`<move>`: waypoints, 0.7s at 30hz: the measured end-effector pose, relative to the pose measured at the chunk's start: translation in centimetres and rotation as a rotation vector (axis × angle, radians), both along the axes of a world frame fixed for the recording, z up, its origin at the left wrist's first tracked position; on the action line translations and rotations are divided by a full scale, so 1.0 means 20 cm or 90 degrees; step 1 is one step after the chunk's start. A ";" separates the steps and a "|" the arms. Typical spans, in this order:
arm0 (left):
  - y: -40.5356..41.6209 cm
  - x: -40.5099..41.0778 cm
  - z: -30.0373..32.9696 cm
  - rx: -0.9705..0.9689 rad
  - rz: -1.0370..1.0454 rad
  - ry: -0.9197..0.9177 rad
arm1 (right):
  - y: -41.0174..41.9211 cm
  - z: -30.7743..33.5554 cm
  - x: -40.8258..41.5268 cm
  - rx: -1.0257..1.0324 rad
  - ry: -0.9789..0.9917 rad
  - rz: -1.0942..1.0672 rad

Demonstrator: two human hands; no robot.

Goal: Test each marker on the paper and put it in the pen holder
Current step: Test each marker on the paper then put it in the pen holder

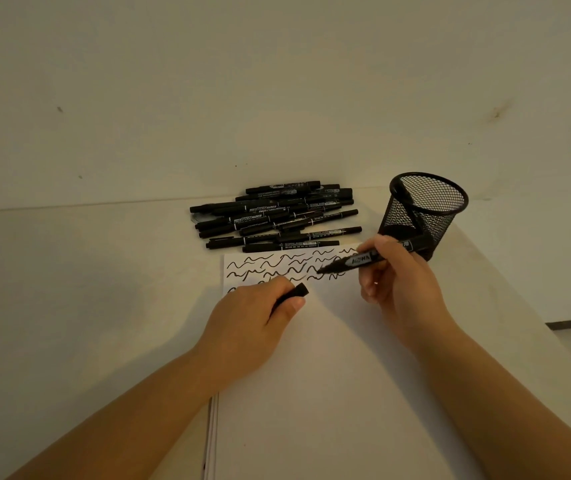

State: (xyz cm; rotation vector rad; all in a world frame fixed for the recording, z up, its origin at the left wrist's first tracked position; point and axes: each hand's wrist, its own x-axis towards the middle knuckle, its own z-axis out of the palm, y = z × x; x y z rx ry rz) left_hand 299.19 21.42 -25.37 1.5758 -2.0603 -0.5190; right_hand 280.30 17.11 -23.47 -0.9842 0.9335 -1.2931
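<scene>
Item: marker, black, uncapped, tip on the paper beside the pen holder. We gripped its barrel in our right hand; our left hand pinched the cap. We judged it light, rigid, smooth; best held mid-barrel.

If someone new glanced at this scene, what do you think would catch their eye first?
Probably the right hand gripping an uncapped black marker with its tip over the wavy test scribbles along the far edge of the white paper. Next, the left hand on the paper, holding the marker's cap. Behind lie a pile of black markers and, to its right, a black mesh pen holder.
</scene>
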 end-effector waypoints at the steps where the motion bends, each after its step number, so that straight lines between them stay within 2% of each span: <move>1: 0.00 0.00 0.00 0.002 -0.002 0.010 | 0.00 0.00 0.01 0.010 0.009 0.005; 9: 0.00 0.01 0.01 0.003 -0.024 0.052 | 0.03 0.00 0.04 0.020 0.071 0.015; 14: 0.01 0.01 0.01 -0.024 -0.021 0.068 | 0.05 0.01 0.04 -0.026 0.112 0.062; 21: 0.02 0.01 0.02 -0.110 0.000 -0.008 | 0.06 0.02 0.04 -0.069 0.147 0.099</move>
